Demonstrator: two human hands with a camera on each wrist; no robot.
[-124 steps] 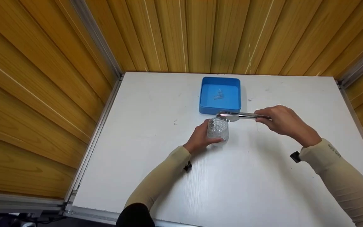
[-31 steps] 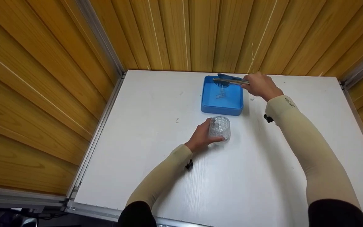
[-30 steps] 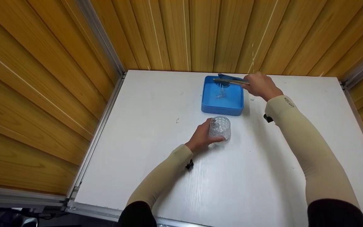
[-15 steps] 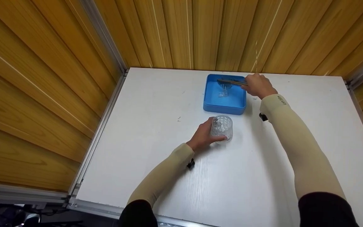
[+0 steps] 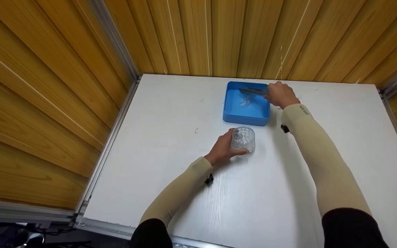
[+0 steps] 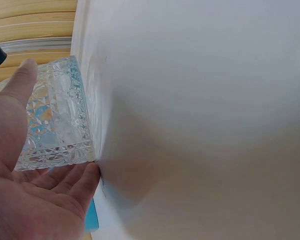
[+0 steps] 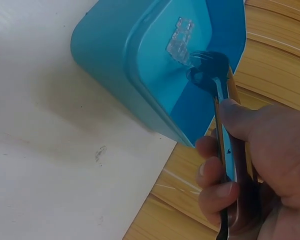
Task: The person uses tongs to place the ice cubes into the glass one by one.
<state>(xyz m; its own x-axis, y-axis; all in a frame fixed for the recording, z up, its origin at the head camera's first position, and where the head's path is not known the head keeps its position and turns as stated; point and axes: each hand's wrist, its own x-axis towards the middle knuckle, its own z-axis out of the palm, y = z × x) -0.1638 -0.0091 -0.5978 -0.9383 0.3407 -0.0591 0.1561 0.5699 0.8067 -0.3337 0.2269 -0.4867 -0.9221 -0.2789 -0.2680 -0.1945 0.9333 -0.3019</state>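
A clear cut-glass tumbler stands on the white table, and my left hand holds it round its left side. In the left wrist view, the thumb lies along one side of the tumbler and the fingers along the other. My right hand grips metal serving tongs by the handles. Their ends reach into the blue square tray, right by several small clear pieces like ice cubes. The right wrist view shows a forked end of the tongs next to the clear pieces.
The tray's raised walls surround the clear pieces; it stands behind the tumbler towards the back of the white table. Wood-patterned panels rise behind the table and at both sides. A metal frame edges the table's left side.
Earlier the tongs were over the tumbler's rim. My right hand has since carried them back to the tray and lowered their ends towards the clear pieces. My left hand keeps holding the tumbler.
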